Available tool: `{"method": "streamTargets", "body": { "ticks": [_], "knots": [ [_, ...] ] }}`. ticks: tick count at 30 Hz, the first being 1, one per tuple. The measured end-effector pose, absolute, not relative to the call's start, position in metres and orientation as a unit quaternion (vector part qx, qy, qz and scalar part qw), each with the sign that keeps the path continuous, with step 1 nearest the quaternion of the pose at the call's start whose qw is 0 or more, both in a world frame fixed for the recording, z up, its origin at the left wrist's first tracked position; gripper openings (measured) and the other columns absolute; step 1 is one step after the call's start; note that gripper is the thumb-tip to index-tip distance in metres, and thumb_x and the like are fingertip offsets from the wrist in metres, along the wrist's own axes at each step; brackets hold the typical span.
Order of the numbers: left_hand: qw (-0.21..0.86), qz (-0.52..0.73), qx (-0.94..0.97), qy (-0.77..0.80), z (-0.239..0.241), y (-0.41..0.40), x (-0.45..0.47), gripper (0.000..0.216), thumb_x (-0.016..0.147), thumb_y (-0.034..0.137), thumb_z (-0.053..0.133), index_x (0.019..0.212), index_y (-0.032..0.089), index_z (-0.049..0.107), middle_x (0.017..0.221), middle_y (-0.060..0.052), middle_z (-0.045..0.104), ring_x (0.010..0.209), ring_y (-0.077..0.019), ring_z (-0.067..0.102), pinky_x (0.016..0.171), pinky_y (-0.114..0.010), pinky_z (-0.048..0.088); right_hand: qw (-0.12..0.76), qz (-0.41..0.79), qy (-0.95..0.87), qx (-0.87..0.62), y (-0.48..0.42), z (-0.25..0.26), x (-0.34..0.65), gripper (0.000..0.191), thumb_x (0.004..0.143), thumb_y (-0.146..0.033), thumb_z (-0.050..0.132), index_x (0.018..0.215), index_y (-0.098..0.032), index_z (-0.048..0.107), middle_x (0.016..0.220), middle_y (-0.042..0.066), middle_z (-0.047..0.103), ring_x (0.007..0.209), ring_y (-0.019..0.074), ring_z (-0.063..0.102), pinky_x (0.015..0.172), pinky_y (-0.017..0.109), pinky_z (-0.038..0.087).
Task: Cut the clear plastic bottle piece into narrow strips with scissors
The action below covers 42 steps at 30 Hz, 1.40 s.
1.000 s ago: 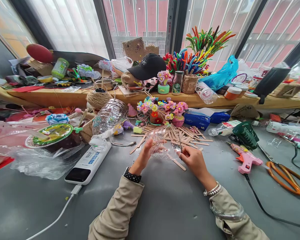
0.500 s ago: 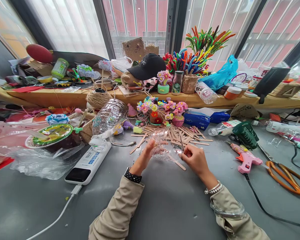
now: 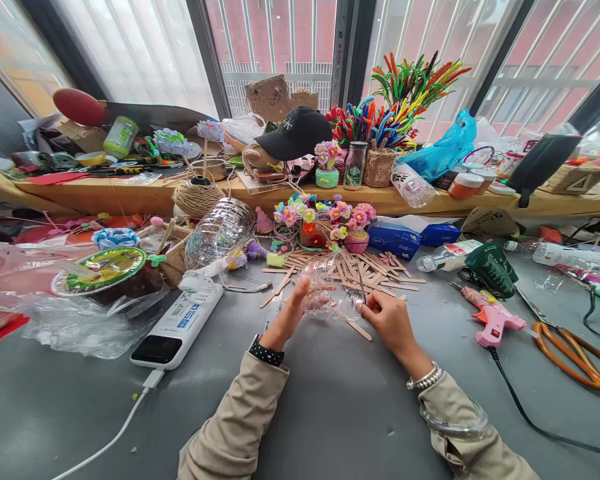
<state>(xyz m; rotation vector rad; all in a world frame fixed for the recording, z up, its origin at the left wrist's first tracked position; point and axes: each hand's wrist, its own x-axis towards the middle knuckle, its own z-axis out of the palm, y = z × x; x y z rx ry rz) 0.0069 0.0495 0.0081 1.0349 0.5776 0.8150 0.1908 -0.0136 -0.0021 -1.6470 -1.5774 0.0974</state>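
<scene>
My left hand is wrapped round a clear cut plastic bottle piece, held just above the grey table. My right hand is closed in a pinch on a thin dark tool whose tip stands against the right side of the plastic piece. Behind the hands lies a heap of wooden craft sticks. One loose stick lies between my hands.
A pink glue gun with a black cord and orange-handled scissors lie to the right. A white power bank and clear plastic bags sit to the left. A clear bottle, flower pots and a cluttered wooden shelf fill the back.
Both hands have stayed in place with small shifts; the plastic piece has turned slightly and the thin tool has tilted a little against it.
</scene>
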Motion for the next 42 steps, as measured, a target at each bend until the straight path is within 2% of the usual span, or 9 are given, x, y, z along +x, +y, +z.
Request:
{"method": "streamTargets", "body": {
  "ticks": [7, 10, 21, 25, 33, 42],
  "knots": [
    [0.771, 0.360, 0.461, 0.251, 0.0129, 0.0474, 0.0088, 0.088, 0.067, 0.066, 0.053, 0.138, 0.021, 0.025, 0.099, -0.010, 0.065, 0.075, -0.0208, 0.063, 0.074, -0.034, 0.044, 0.422, 0.053, -0.616, -0.663, -0.0139, -0.0002, 0.1915, 0.038, 0.073, -0.048, 0.049, 0.049, -0.022, 0.038, 0.043, -0.004, 0.042, 0.042, 0.0103, 0.038, 0.045, 0.023, 0.029],
    [0.772, 0.352, 0.466, 0.249, 0.0123, 0.0479, 0.0089, 0.087, 0.068, 0.066, 0.052, 0.137, 0.020, 0.026, 0.100, -0.010, 0.065, 0.076, -0.0206, 0.063, 0.077, -0.035, 0.043, 0.418, 0.056, -0.618, -0.663, -0.0138, 0.0004, 0.1923, 0.036, 0.072, -0.048, 0.048, 0.049, -0.022, 0.038, 0.044, -0.003, 0.042, 0.042, 0.0106, 0.039, 0.045, 0.023, 0.029],
    [0.779, 0.345, 0.465, 0.241, 0.0130, 0.0471, 0.0114, 0.089, 0.065, 0.067, 0.053, 0.137, 0.021, 0.029, 0.094, -0.009, 0.066, 0.075, -0.0223, 0.063, 0.078, -0.037, 0.042, 0.417, 0.026, -0.629, -0.655, -0.0142, -0.0039, 0.1883, 0.041, 0.081, -0.049, 0.039, 0.051, -0.023, 0.030, 0.044, -0.003, 0.040, 0.043, 0.0108, 0.036, 0.046, 0.024, 0.027],
    [0.782, 0.342, 0.460, 0.245, 0.0153, 0.0467, 0.0106, 0.092, 0.065, 0.068, 0.053, 0.138, 0.019, 0.025, 0.095, -0.011, 0.067, 0.075, -0.0226, 0.063, 0.077, -0.037, 0.042, 0.424, 0.022, -0.625, -0.655, -0.0139, -0.0035, 0.1896, 0.040, 0.078, -0.047, 0.043, 0.049, -0.022, 0.033, 0.043, -0.004, 0.040, 0.042, 0.0101, 0.036, 0.046, 0.023, 0.028],
    [0.795, 0.316, 0.466, 0.225, 0.0082, 0.0514, 0.0067, 0.081, 0.068, 0.064, 0.054, 0.133, 0.021, 0.034, 0.098, -0.011, 0.065, 0.074, -0.0207, 0.062, 0.077, -0.036, 0.040, 0.428, 0.045, -0.608, -0.667, -0.0152, 0.0037, 0.1923, 0.033, 0.067, -0.044, 0.048, 0.047, -0.022, 0.035, 0.043, -0.004, 0.040, 0.042, 0.0100, 0.036, 0.046, 0.023, 0.027],
    [0.795, 0.322, 0.455, 0.239, 0.0087, 0.0495, 0.0078, 0.080, 0.068, 0.064, 0.054, 0.132, 0.019, 0.034, 0.097, -0.011, 0.066, 0.078, -0.0222, 0.062, 0.080, -0.038, 0.040, 0.421, 0.048, -0.623, -0.658, -0.0140, 0.0001, 0.1921, 0.034, 0.072, -0.043, 0.044, 0.047, -0.023, 0.032, 0.044, -0.003, 0.042, 0.043, 0.0107, 0.037, 0.047, 0.024, 0.027]
  ]
}}
